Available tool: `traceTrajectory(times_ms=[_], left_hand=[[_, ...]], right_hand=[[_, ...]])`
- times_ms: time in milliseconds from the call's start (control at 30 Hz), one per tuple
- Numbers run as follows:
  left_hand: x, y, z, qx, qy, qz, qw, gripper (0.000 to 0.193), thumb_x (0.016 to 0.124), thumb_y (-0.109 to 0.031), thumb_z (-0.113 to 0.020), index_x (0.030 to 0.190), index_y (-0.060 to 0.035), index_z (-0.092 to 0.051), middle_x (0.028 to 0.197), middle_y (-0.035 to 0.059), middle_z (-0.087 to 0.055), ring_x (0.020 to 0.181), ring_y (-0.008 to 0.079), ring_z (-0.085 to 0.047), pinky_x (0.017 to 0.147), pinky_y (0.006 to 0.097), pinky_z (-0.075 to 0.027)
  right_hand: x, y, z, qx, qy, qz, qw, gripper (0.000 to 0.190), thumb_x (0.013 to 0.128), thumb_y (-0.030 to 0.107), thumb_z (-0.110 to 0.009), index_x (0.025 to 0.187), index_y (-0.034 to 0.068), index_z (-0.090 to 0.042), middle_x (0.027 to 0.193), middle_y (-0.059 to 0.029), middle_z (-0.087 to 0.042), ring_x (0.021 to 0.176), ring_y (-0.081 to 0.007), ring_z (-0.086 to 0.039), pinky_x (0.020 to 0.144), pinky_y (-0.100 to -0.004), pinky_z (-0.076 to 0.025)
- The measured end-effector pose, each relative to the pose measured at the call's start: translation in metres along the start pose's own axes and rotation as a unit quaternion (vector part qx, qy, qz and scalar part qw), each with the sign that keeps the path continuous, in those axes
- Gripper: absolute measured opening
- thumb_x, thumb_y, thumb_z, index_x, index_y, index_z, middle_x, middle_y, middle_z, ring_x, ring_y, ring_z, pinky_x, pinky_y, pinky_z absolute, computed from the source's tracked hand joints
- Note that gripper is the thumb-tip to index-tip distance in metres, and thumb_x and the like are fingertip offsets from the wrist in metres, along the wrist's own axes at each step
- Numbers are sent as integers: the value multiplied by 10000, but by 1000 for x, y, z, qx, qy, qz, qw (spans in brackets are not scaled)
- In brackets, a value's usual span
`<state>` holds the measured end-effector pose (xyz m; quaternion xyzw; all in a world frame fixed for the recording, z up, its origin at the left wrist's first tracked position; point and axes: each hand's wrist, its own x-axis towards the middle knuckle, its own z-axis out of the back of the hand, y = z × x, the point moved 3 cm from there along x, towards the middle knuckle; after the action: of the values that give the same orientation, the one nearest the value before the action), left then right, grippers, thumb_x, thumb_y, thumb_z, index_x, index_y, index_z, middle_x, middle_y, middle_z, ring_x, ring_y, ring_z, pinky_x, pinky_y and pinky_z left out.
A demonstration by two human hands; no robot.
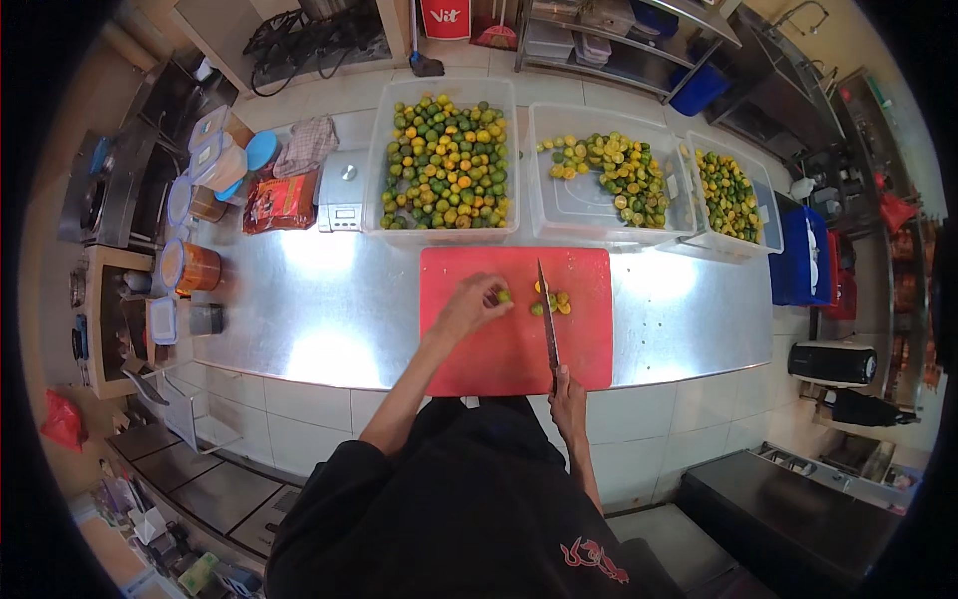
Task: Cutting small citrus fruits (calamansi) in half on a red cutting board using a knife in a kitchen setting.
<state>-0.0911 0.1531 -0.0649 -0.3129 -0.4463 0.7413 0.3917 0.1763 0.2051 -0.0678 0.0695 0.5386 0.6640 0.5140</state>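
Note:
Over the left half of a red cutting board (479, 359), my left hand (475, 299) holds a small green citrus fruit (504, 296) at its fingertips. My right hand (569, 400) grips the handle of a long kitchen knife (548, 322), whose blade points away from me across the board. Several cut citrus pieces (560, 302), green and yellow, lie beside the blade, mostly on its right; the blade hides part of them. Small bits of residue dot the board's far corners.
Behind the board stand a clear plastic bin (380, 233) of whole citrus and two bins (569, 202) (771, 217) with cut halves. A kitchen scale (343, 198), a red packet (281, 202) and lidded tubs (198, 267) occupy the steel table's left (254, 314). A blue crate (797, 254) is at right.

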Motion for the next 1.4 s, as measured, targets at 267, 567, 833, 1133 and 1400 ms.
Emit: traceTrajectory(times_ms=[267,567,833,1133,1400], left_hand=[[-36,37,-70,-26,-91,-3,995,330,810,-135,-758,1100,-27,-644,1060,133,-621,840,252,-667,767,353,-570],[-41,30,-64,-63,-108,-34,992,297,868,-84,-700,1150,-1,-652,1089,128,-648,890,218,-678,795,320,-557],[-42,33,-64,-108,-115,4,987,258,869,-87,-705,1092,32,-653,1008,118,-657,880,186,-659,783,300,-536],[-39,27,-62,-99,-108,6,989,237,859,-72,-700,1072,26,-670,983,120,-662,835,192,-663,755,302,-542],[-37,31,-65,-89,-106,17,990,233,849,-74,-707,1064,12,-680,970,113,-667,828,190,-661,746,296,-535]], right_hand=[[-14,-15,-7,3,10,-68,998,635,1027,561,-311,666,63,-466,518,6,-378,397,-92,-367,365,-290,-303],[-21,-21,-14,-2,29,-48,998,645,1021,580,-307,656,70,-457,515,5,-373,399,-86,-343,366,-291,-285],[-20,-17,-19,-30,43,-44,998,655,1010,606,-291,677,69,-466,512,-11,-406,387,-105,-388,360,-295,-307],[-16,-15,-13,-73,53,-43,995,692,1009,616,-258,677,51,-480,500,-29,-424,386,-137,-423,366,-322,-336],[-1,-4,-18,-96,57,-28,993,726,1013,613,-233,631,40,-463,490,-48,-436,383,-165,-440,371,-339,-360]])
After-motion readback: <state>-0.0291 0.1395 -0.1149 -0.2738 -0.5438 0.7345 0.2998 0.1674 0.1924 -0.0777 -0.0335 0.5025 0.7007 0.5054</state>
